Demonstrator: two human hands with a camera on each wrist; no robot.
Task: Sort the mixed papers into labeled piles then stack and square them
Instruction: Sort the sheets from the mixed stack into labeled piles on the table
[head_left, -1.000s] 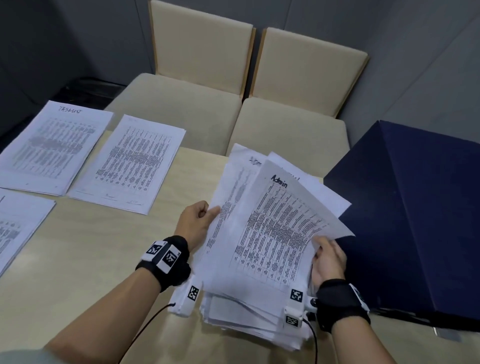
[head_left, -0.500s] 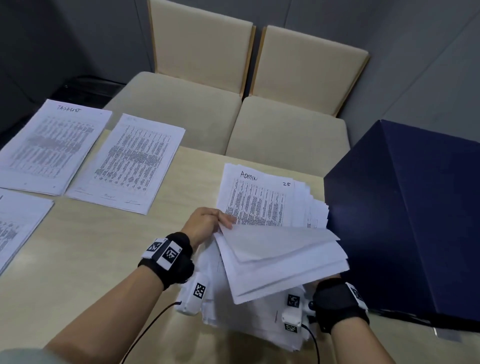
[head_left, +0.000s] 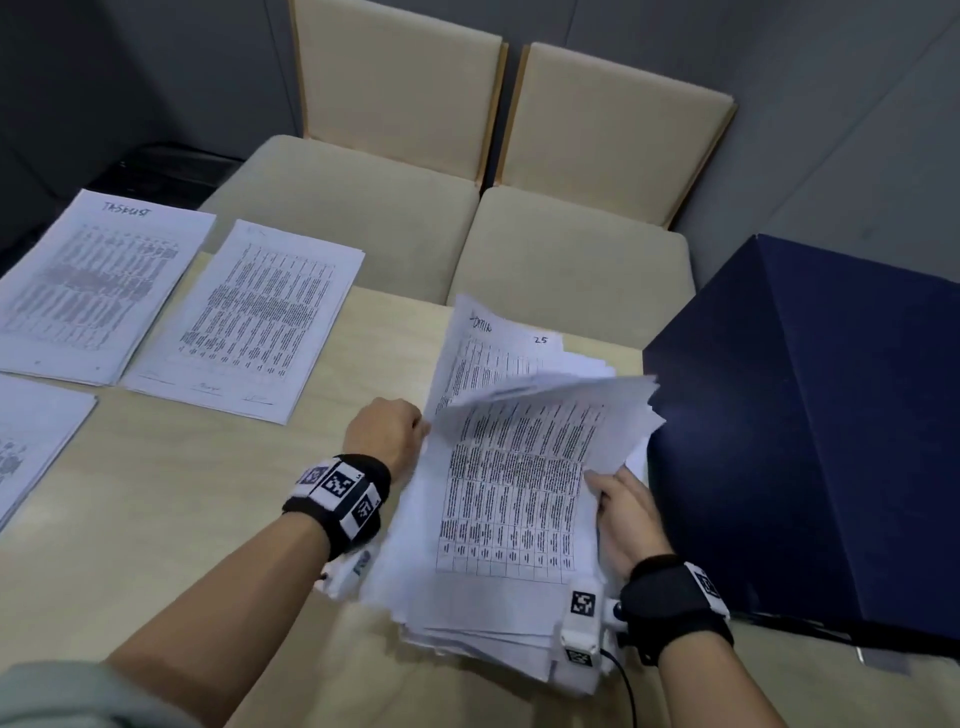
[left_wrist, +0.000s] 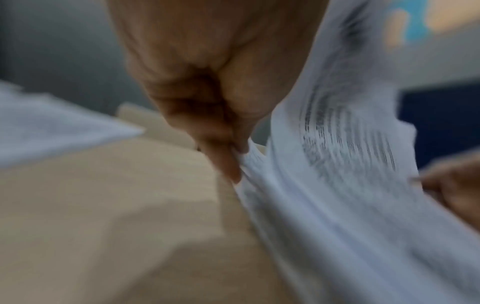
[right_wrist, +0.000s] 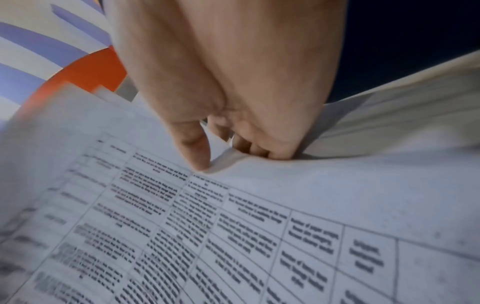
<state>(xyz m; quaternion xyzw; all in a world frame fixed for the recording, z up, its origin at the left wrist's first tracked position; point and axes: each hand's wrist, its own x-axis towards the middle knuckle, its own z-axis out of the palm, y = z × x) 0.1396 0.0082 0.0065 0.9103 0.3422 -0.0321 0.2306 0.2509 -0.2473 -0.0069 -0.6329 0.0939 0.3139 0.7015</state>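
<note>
A thick, uneven stack of mixed printed papers (head_left: 498, 587) lies on the table in front of me. My left hand (head_left: 395, 431) pinches the left edges of several lifted sheets (left_wrist: 324, 164) between thumb and fingers. My right hand (head_left: 618, 499) holds the right edge of the top sheet (right_wrist: 233, 205), thumb on its printed face and fingers curled under it. The lifted sheets bend upward; behind them shows a sheet (head_left: 488, 338) with a handwritten heading and the number 25. Three sorted piles lie to the left: one labeled in handwriting (head_left: 93, 286), a second (head_left: 249, 317), a third (head_left: 31, 441).
A large dark blue box (head_left: 810, 431) stands right against the stack on the right. Two beige upholstered chairs (head_left: 395, 156) are pushed up to the table's far edge. Bare wooden tabletop (head_left: 197, 493) lies between the sorted piles and my left arm.
The bundle that my right hand had flipped up edge-on has come back down, printed side up. My left hand has moved in and taken hold of the sheets' left edges.
</note>
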